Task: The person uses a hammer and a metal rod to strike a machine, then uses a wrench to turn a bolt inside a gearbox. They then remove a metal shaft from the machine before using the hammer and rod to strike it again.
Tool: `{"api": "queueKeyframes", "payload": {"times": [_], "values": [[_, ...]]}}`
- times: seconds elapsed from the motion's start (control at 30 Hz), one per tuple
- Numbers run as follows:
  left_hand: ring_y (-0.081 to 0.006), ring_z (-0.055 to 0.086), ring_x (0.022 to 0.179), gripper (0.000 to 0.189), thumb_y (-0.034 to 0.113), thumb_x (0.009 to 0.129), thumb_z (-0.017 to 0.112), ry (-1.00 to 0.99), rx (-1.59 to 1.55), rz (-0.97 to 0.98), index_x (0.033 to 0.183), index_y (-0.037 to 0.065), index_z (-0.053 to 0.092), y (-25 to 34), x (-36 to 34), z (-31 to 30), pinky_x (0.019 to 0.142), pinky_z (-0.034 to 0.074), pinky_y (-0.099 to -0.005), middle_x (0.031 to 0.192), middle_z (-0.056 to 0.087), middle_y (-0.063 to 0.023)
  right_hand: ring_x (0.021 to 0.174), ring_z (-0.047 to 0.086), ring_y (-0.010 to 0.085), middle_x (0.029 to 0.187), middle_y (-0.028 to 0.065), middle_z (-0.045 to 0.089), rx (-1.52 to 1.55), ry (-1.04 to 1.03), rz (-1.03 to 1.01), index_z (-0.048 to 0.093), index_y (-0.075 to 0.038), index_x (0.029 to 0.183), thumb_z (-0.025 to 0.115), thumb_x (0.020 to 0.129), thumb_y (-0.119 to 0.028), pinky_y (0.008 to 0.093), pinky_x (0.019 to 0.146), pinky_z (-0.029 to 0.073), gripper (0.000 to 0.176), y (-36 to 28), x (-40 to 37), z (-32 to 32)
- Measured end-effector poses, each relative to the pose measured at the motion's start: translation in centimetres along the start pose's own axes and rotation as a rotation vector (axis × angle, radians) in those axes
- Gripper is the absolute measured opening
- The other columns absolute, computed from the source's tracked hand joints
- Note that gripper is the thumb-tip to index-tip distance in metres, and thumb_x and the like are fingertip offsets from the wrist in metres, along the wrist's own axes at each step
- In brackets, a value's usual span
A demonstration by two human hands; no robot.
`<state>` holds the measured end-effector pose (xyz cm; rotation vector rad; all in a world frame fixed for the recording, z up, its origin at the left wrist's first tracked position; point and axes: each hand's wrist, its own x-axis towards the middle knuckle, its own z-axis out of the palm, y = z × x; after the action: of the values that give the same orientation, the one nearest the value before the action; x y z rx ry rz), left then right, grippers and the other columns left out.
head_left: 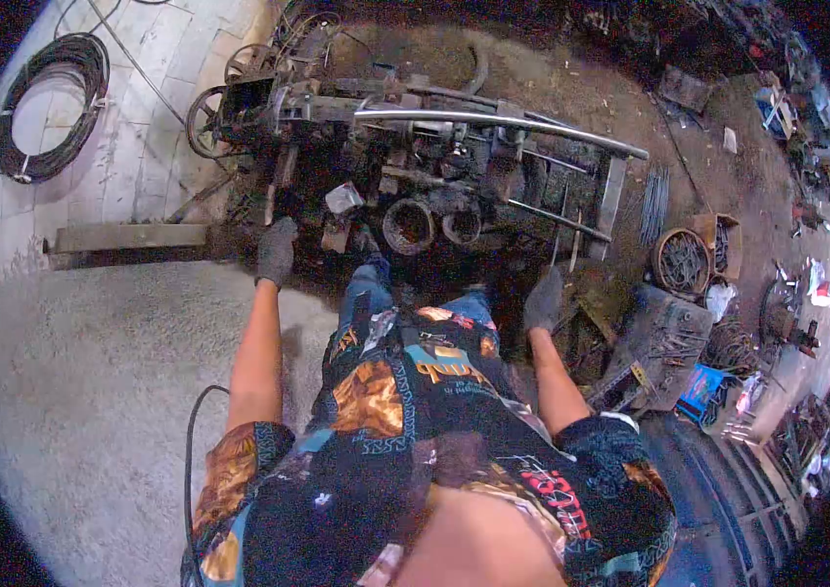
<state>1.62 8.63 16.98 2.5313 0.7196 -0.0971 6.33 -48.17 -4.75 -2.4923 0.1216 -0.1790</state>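
Note:
My left hand (276, 252), in a dark grey glove, is closed at the lower end of a metal lever (283, 186) on the left side of a greasy machine (415, 176). My right hand (543, 299), gloved the same way, is closed with its fingertips at the lower end of a thin metal rod (560, 230); its fingers are partly lost in shadow. A second thin rod (576, 238) stands just beside it. Between my hands, at the machine's front, are a round cup-like container (408, 227) and a pale block (343, 199). A long shiny bar (493, 117) lies across the machine's top.
A coil of black cable (51, 108) lies on the pale floor at left. To the right stand a round basket of metal pieces (681, 262), a cardboard box (718, 245), a worktable (664, 338) with small parts and a blue crate (703, 393). Several thin rods (654, 205) lie behind.

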Motion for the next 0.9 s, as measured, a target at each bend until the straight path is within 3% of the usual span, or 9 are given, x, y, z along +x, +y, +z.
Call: {"api": "queueKeyframes", "payload": {"times": [0.1, 0.17, 0.3, 0.37, 0.5, 0.6, 0.7, 0.77, 0.9], "values": [[-0.0334, 0.054, 0.121, 0.049, 0.034, 0.101, 0.041, -0.116, -0.155, -0.284, 0.13, -0.003, 0.054, 0.0, 2.9, -2.9, 0.106, 0.039, -0.0392, 0.13, 0.058, -0.0205, 0.091, 0.056, 0.0273, 0.098, 0.012, 0.06, 0.155, -0.214, 0.274, 0.057, -0.001, 0.107, 0.057, 0.087, -0.01, 0.0371, 0.087, 0.045, 0.021, -4.1, -2.6, -6.1], [-0.0331, 0.049, 0.126, 0.049, 0.032, 0.101, 0.043, 0.195, 0.025, 0.139, 0.133, -0.004, 0.051, -2.3, 5.1, -4.1, 0.108, 0.035, -0.0398, 0.135, 0.054, -0.022, 0.093, 0.057, 0.0264, 0.1, 0.0138, 0.06, 0.12, -0.312, 0.348, 0.057, -0.001, 0.107, 0.058, 0.084, -0.01, 0.0381, 0.086, 0.046, 0.025, -7.8, -2.9, -9.8], [-0.0338, 0.043, 0.131, 0.05, 0.031, 0.101, 0.044, 0.295, 0.649, 0.113, 0.138, -0.003, 0.045, -12.3, 13.6, -4.8, 0.111, 0.032, -0.0403, 0.14, 0.048, -0.0246, 0.092, 0.058, 0.0286, 0.097, 0.0151, 0.061, 0.258, -0.173, 0.062, 0.059, -0.001, 0.102, 0.059, 0.084, -0.011, 0.0397, 0.084, 0.045, 0.021, -9.6, -4.9, -9.7], [-0.035, 0.042, 0.133, 0.053, 0.03, 0.099, 0.047, 0.575, -0.26, -0.04, 0.142, -0.001, 0.041, -9.5, 16.3, -8.7, 0.111, 0.031, -0.0421, 0.141, 0.045, -0.0262, 0.098, 0.059, 0.0319, 0.101, 0.0169, 0.063, 0.023, -0.513, 0.199, 0.061, 0.0, 0.104, 0.056, 0.086, -0.011, 0.0398, 0.085, 0.045, 0.021, -8.9, -5.9, -9.0], [-0.0356, 0.041, 0.133, 0.054, 0.031, 0.098, 0.049, 0.515, -0.384, 0.022, 0.142, 0.0, 0.041, -9.1, 23.3, -16.5, 0.112, 0.03, -0.043, 0.142, 0.046, -0.0228, 0.098, 0.063, 0.0313, 0.112, 0.0165, 0.067, -0.18, -0.501, 0.504, 0.062, 0.001, 0.112, 0.054, 0.09, -0.01, 0.0397, 0.085, 0.047, 0.026, -24.7, -3.9, -11.4], [-0.0377, 0.045, 0.129, 0.051, 0.032, 0.098, 0.049, 0.322, -0.56, 0.022, 0.136, 0.0, 0.048, -15.0, 31.1, -18.2, 0.108, 0.034, -0.0445, 0.139, 0.051, -0.0217, 0.092, 0.064, 0.0281, 0.103, 0.0135, 0.069, 0.151, -0.247, -0.078, 0.063, 0.002, 0.115, 0.056, 0.091, -0.013, 0.0404, 0.081, 0.048, 0.029, -29.4, -4.2, -8.6], [-0.0377, 0.047, 0.128, 0.047, 0.033, 0.098, 0.047, 0.503, 0.063, 0.19, 0.131, 0.001, 0.054, -13.4, 34.4, -22.1, 0.107, 0.035, -0.0439, 0.137, 0.052, -0.0222, 0.102, 0.063, 0.0244, 0.109, 0.0129, 0.068, 0.062, -0.632, 0.231, 0.059, 0.001, 0.125, 0.057, 0.091, -0.013, 0.0367, 0.088, 0.048, 0.036, -40.1, -0.6, -8.3], [-0.038, 0.05, 0.124, 0.044, 0.034, 0.098, 0.045, 0.101, 0.018, 0.13, 0.126, 0.003, 0.058, -13.7, 38.3, -22.8, 0.102, 0.04, -0.0459, 0.135, 0.053, -0.0225, 0.114, 0.059, 0.0226, 0.121, 0.0133, 0.063, 0.079, -0.811, 0.27, 0.054, 0.001, 0.131, 0.058, 0.093, -0.013, 0.032, 0.097, 0.044, 0.041, -45.2, 2.1, -5.2], [-0.0386, 0.054, 0.118, 0.043, 0.035, 0.098, 0.044, 0.251, 0.041, 0.377, 0.124, 0.005, 0.059, -20.2, 45.1, -14.6, 0.098, 0.042, -0.0473, 0.131, 0.057, -0.0204, 0.117, 0.056, 0.0239, 0.126, 0.015, 0.059, 0.287, -0.557, 0.01, 0.053, 0.001, 0.132, 0.056, 0.094, -0.013, 0.0317, 0.101, 0.041, 0.04, -57.0, 5.5, 3.0]]}}
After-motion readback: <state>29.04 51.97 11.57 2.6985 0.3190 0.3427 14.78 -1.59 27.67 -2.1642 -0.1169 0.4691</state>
